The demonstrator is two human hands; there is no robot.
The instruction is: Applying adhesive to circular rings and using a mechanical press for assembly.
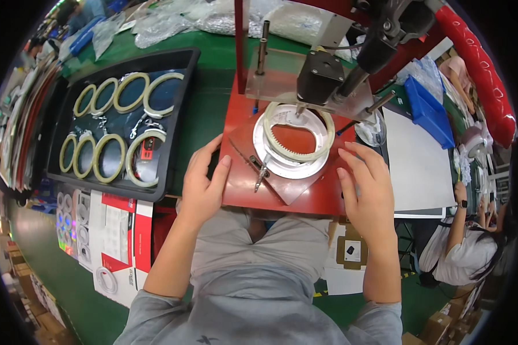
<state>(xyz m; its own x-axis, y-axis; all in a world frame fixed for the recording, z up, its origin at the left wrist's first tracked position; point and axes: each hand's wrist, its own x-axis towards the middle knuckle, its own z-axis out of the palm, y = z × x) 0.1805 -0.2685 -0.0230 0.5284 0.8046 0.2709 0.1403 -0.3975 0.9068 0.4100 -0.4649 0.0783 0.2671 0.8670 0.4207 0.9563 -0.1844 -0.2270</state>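
Ring [305, 157] of cream plastic, toothed inside, rests on a white round part [293, 168] over the red base [242, 192], between both hands and touched by neither. The right hand [369, 184], fingers parted and holding nothing, is just beside it; the left hand [204, 179], thumb and fingers spread, sits farther off at the base's left edge.

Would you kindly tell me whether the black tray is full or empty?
Partly filled: the black tray holds two rows of pale rings, with small metal pieces between the rows.
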